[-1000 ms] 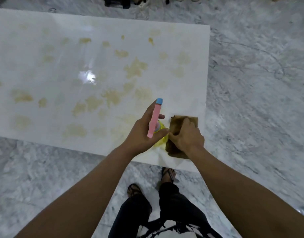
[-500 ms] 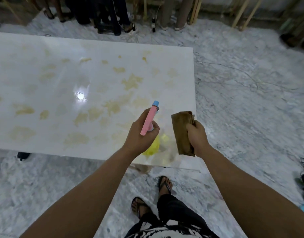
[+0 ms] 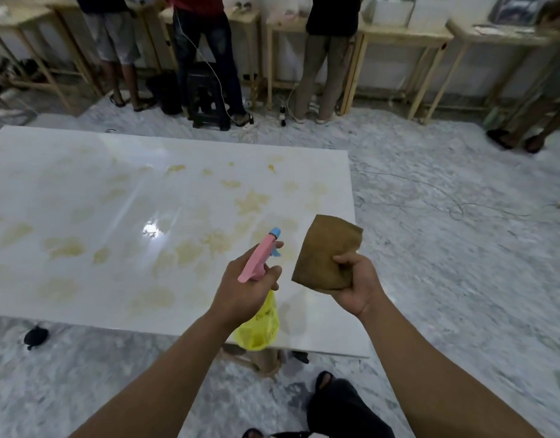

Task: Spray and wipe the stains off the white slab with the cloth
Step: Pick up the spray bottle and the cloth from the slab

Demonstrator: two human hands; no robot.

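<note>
Cloth (image 3: 327, 252) and bottle (image 3: 258, 314) now raised

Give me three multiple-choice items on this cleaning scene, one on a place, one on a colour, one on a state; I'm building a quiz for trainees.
1. Where is the brown cloth?
A. Flat on the slab
B. Held up in the right hand
C. On the floor

2. What colour is the spray bottle's body?
A. Yellow
B. Green
C. White

3. What state is the white slab in?
A. Wiped spotless
B. Covered with foam
C. Marked by many yellowish stains

Answers:
1. B: the right hand grips the cloth by its lower edge, clear of the slab.
2. A: below the pink trigger head, the spray bottle in the left hand is yellow.
3. C: tan blotches lie across much of the white slab.
</note>
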